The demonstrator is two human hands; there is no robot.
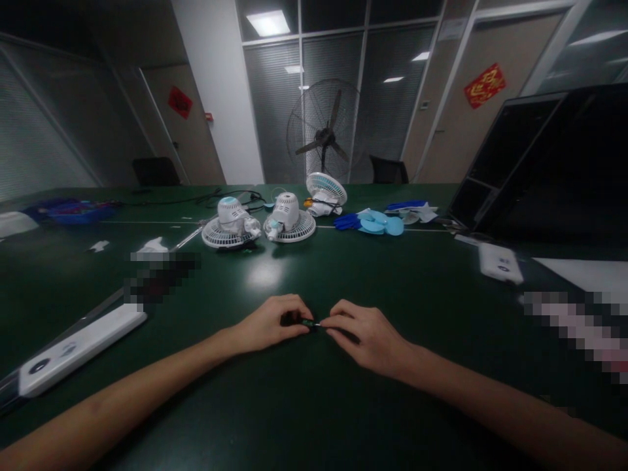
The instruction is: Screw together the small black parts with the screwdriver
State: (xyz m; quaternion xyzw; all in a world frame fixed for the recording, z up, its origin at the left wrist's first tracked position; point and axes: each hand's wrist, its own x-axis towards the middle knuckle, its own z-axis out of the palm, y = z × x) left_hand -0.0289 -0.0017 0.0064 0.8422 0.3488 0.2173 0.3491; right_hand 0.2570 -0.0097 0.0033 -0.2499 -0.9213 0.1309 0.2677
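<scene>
Screwdriver-like tool (309, 323) is over green table (294, 405), L hand (269, 323) pinching its dark end, R hand (369, 335) pinching its metal tip (317, 324), so handling's underway, prob. unfinished, w/ white fan heads (289, 214) beyond untouched.

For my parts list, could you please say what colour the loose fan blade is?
The loose fan blade is light blue; it shows in the head view.
</scene>
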